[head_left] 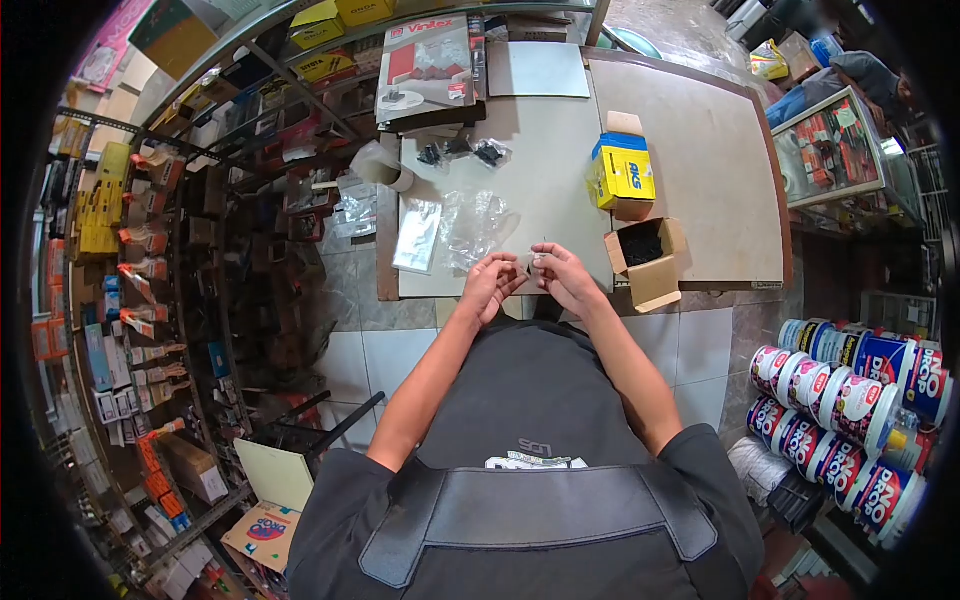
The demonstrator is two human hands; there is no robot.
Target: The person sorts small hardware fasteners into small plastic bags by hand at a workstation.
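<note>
Over the table's front edge, my left hand [492, 283] and my right hand [564, 275] face each other with fingers pinched. Between them is a small clear plastic bag [530, 264], held from both sides; its contents are too small to make out. Crumpled clear plastic [478, 225] lies just beyond my left hand, beside a stack of flat clear bags [417, 236]. To the right of my right hand, an open cardboard box [654, 290] holds many small black pieces [641, 245]. Behind it stands a yellow and blue box [627, 176] with its flap up.
Small bags of black parts [490, 152] lie farther back on the table [700, 160], near a white roll [380, 165] and a Vinitex box [428, 70]. Crowded shelves [150, 240] line the left. Paint buckets [860, 405] are stacked at right; a person's arm [868, 75] shows at upper right.
</note>
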